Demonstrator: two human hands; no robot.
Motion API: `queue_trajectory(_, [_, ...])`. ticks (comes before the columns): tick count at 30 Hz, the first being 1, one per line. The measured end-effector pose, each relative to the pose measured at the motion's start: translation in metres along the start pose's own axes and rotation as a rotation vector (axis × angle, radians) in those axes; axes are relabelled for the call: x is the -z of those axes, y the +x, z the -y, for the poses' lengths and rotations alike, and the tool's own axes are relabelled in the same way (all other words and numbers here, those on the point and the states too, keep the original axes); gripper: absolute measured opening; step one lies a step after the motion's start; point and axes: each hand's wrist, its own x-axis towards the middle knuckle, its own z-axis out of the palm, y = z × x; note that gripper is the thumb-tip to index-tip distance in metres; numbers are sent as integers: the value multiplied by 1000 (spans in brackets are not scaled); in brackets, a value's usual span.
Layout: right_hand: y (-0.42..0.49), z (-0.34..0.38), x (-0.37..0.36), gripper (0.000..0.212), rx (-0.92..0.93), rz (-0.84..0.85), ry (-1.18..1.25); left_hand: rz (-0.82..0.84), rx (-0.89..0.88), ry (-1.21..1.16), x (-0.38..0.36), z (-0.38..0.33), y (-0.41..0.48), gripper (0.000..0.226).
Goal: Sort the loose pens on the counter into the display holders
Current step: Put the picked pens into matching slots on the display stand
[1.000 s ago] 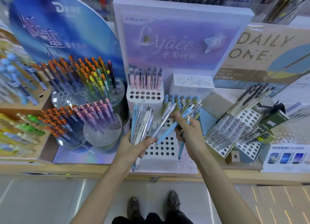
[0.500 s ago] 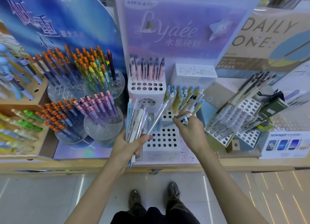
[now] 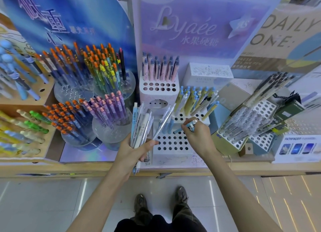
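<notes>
1. The white holder [image 3: 173, 155] with open holes was set on the counter [image 3: 86, 169].
2. A bunch of pens [image 3: 141, 122] was gripped upright in the left hand [image 3: 135, 150], beside it.
3. Blue pens [image 3: 188, 126] were pinched in the right hand [image 3: 197, 136], the nearer one, with tips slanted down-left at a hole [image 3: 175, 132].
</notes>
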Motion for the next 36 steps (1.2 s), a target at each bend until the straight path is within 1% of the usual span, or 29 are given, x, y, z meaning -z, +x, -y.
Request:
queue_trajectory(3, [2, 0, 0, 6, 22, 21, -11, -11, -16, 2, -1, 0, 1, 49])
queue_trajectory(5, [4, 5, 1, 7, 74, 71, -50, -23, -16, 8, 0, 0, 2, 49])
queue_trajectory(8, [9, 13, -3, 16, 124, 118, -145, -24, -15, 21, 0, 2, 3, 46])
queue_trajectory(11, [15, 15, -7, 20, 59, 61, -192, -12, -13, 12, 1, 5, 3, 39])
queue_trajectory(13, [20, 15, -8, 31, -4, 41, -223, 7, -22, 7, 2, 7, 2, 31])
queue_trajectory(15, [22, 13, -11, 40, -19, 51, -258, 21, -34, 5, 4, 9, 2, 24])
queue_trajectory(18, [18, 8, -20, 29, 5, 117, -317, 35, -54, 6, 6, 10, 2, 21])
queue_trajectory(23, [4, -1, -28, 21, -18, 23, -133, 52, -80, -3, 6, 10, 1, 21])
queue_trajectory(25, [-6, -4, -27, 23, -52, -17, 47, 49, -78, -3, 5, 10, 2, 22])
queue_trajectory(27, [-16, -4, -21, 14, -65, -78, 286, 46, -74, -2, 4, 10, 3, 21])
queue_trajectory(28, [-19, -3, -17, 16, -77, -113, 348, 47, -74, 0, 4, 10, 3, 21])
queue_trajectory(30, [-21, -1, -7, 14, -92, -156, 370, 51, -77, 6, 3, 9, 3, 23])
queue_trajectory(32, [-19, 4, 1, 12, -73, -156, 350, 50, -82, 0, 1, 8, 2, 28])
queue_trajectory(36, [-10, 12, 8, 22, 42, -188, 235, 44, -76, -18, 0, 7, 2, 36])
